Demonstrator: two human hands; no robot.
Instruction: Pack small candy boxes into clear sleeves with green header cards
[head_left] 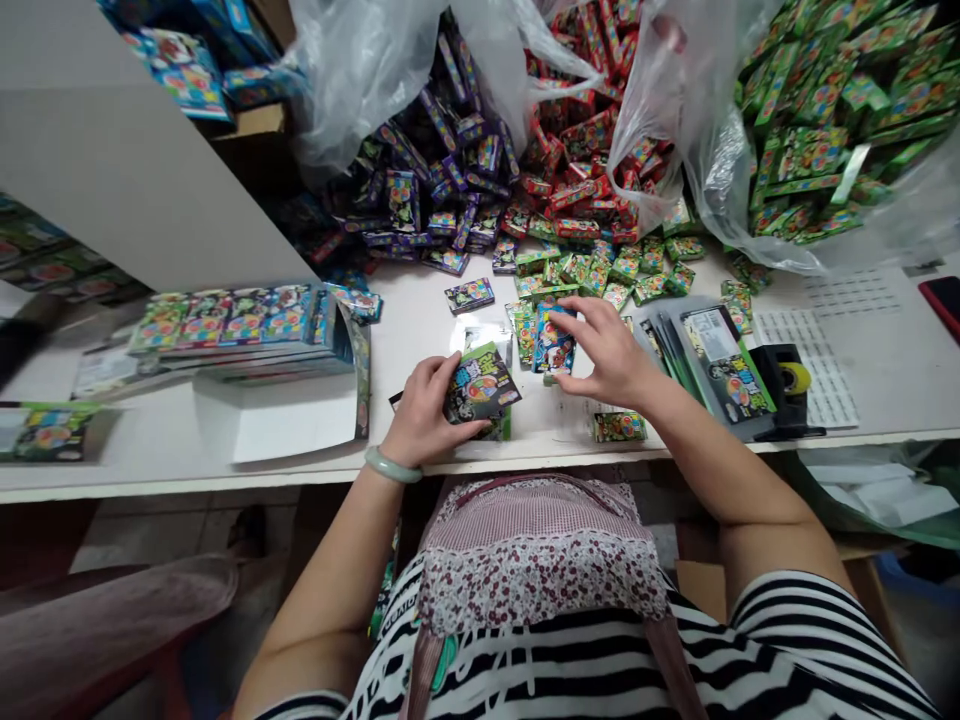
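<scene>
Head view. In left hand [427, 405]: black-and-green packet [484, 382], just above the near edge of the tabletop [409, 345], pinched between thumb and fingers; hand mostly closed, tilted inward. Packet to the right of left palm, short of right hand [607, 355]. Partly visible beneath it: another packet, details hidden.

At right fingertips: blue box [553, 345], farther from the near edge than the packet. Right hand half open, thumb at lower end of box, index finger near upper end; whether firmly gripped, cannot tell. Back of hand upward, fingers pointing toward left hand. Both forearms reaching in over the near edge, elbows wide; green bangle [393, 466] on left wrist.

Just beyond right hand: loose green boxes [592, 268]. Below right wrist, close to near edge: single green box [619, 427]. Right of right hand: stacked packets [731, 375], beside tape dispenser [780, 395]. Toward far edge: heaped purple boxes [420, 190] and red boxes [589, 150].
</scene>
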